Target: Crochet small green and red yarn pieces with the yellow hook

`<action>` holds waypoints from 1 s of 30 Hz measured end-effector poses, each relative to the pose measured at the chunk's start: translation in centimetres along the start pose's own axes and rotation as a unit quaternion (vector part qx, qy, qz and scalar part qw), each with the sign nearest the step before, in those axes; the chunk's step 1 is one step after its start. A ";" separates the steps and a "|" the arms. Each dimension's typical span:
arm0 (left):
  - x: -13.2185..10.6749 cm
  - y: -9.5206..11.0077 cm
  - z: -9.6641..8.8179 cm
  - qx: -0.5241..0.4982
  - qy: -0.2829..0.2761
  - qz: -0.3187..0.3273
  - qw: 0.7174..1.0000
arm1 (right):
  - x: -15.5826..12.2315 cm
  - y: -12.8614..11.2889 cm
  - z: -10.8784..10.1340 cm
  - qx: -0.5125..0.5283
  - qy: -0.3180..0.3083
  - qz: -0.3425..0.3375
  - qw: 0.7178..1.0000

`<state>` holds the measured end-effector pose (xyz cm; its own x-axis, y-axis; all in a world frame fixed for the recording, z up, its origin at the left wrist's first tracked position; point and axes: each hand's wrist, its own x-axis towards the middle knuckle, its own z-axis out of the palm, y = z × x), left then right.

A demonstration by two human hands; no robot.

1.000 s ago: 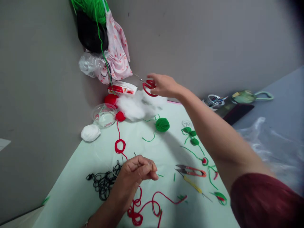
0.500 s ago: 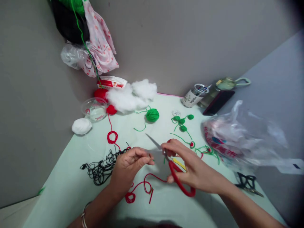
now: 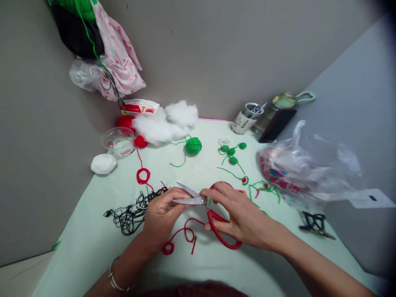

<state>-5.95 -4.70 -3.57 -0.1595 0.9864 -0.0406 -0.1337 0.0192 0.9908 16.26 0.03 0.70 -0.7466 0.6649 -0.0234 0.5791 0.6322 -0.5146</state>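
Scissors (image 3: 203, 200) moved leftward; blades (image 3: 188, 201) over left fingers (image 3: 175, 212), handles (image 3: 229, 246) in right fingers (image 3: 218, 198).

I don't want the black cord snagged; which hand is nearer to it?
Left. The left hand is just to the right of the black cord, overlapping its edge in view; the right hand, holding the red-handled scissors, is farther off to the right.

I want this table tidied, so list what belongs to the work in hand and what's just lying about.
Likely part of the job:
red-handled scissors, in the right hand
green yarn ball
red yarn
white fluff

Apparently just lying about:
labelled can
green-topped bottle
plastic bag
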 end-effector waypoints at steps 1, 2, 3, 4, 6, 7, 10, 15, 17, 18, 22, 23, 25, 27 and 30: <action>0.0 -0.1 0.0 0.006 0.002 0.005 1.000 | 0.0 0.0 0.1 0.000 0.002 0.002 1.000; -0.1 -0.1 0.0 0.013 0.002 0.009 1.000 | 0.0 0.0 0.1 -0.002 0.005 0.004 1.000; -0.1 -0.2 0.0 0.021 0.001 0.010 1.000 | 0.0 0.0 0.3 -0.004 0.009 0.006 1.000; -0.2 -0.3 0.0 0.028 0.000 0.011 1.000 | 0.0 0.0 0.4 -0.008 0.013 0.009 1.000; -0.2 -0.5 -0.1 0.045 -0.002 0.011 0.999 | 0.0 0.0 0.7 -0.021 0.023 0.011 0.999; -0.2 -0.6 -0.1 0.053 -0.003 0.011 0.999 | 0.1 0.0 0.8 -0.029 0.028 0.010 0.999; -0.2 -0.6 -0.2 0.075 -0.001 0.015 0.997 | 0.0 0.2 1.1 -0.059 0.045 -0.006 0.997; -0.2 -0.6 -0.2 0.083 0.001 0.030 0.996 | -0.1 0.6 1.4 -0.109 0.061 -0.043 0.991; -0.2 -0.7 -0.1 0.079 0.002 0.030 0.996 | -0.2 0.8 1.4 -0.126 0.062 -0.050 0.989; -0.2 -0.7 -0.1 0.078 0.003 0.030 0.997 | -0.2 0.8 1.4 -0.133 0.060 -0.050 0.988; -0.3 -0.9 -0.1 0.077 -0.001 0.027 0.997 | -0.4 0.6 1.3 -0.148 0.046 -0.044 0.987; -0.3 -1.0 0.0 0.077 -0.002 0.022 0.997 | -0.4 0.6 1.3 -0.148 0.042 -0.042 0.987; -0.1 -1.4 0.1 0.065 -0.002 -0.001 0.998 | -0.4 0.6 1.4 -0.143 0.026 -0.025 0.989; 0.3 -2.0 0.2 0.042 -0.005 -0.044 0.998 | -0.1 0.8 1.7 -0.130 -0.006 0.008 0.991; 1.4 -2.9 0.5 0.026 -0.013 -0.101 0.994 | 0.6 1.4 2.1 -0.093 -0.064 0.074 0.991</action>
<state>-5.30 -3.34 -6.43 -0.1099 0.9653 -0.2367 -0.1099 0.2249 0.9682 15.94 0.42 -1.87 -0.6771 0.7079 -0.2008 0.7271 0.6017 -0.3306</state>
